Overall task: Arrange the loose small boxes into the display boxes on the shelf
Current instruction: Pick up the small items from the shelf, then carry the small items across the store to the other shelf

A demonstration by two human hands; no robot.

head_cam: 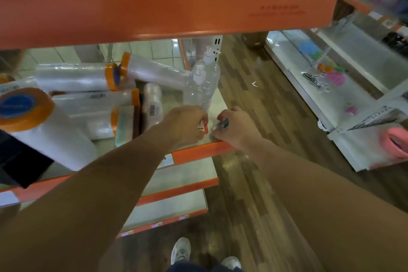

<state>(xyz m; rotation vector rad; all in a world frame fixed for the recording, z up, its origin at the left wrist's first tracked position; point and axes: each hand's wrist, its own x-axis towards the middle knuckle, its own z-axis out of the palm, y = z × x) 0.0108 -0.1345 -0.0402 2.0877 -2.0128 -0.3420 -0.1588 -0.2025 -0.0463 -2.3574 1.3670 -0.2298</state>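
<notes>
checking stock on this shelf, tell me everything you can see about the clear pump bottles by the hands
Two clear pump bottles stand upright, close together at the right end of the shelf, one behind the other. Each looks like transparent plastic with a white pump head and seems to hold clear liquid. The front one bears a small printed label low on its side. A wrapped roll leans towards them from the left. The left hand is just below the front bottle; contact is unclear.

Bare forearms without sleeves, dark trousers [198, 268], and pale grey lace-up trainers [181, 249] on both feet.
</notes>
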